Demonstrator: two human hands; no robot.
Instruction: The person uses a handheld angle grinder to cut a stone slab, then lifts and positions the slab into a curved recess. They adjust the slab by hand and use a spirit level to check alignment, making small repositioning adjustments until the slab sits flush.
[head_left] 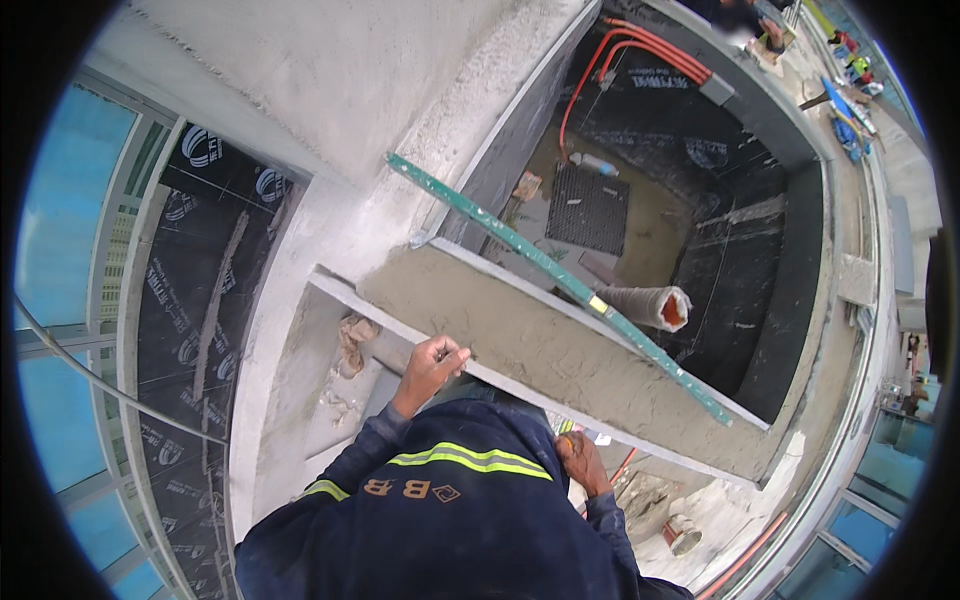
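My left hand (430, 372) is closed, its fingers curled together at the near edge of a wall top (470, 305) spread with wet grey mortar. Whatever those fingers hold, if anything, is hidden. Lower and to the right, my right hand (583, 462) is closed beside my dark jacket, with a small yellow-orange bit showing at its fingers; I cannot make out what it grips. A long green bar (500, 235), like a spirit level and spattered with mortar, lies slantwise across the wall top and the pit corner. Neither hand touches it.
Beyond the wall is a deep pit lined with black membrane (730, 180), with a wrapped pipe stub (650, 307), a black grate (588, 208) and orange conduits (655, 45). Another membrane-lined trench (200, 330) runs at left. A round can (682, 535) lies lower right; people are far off.
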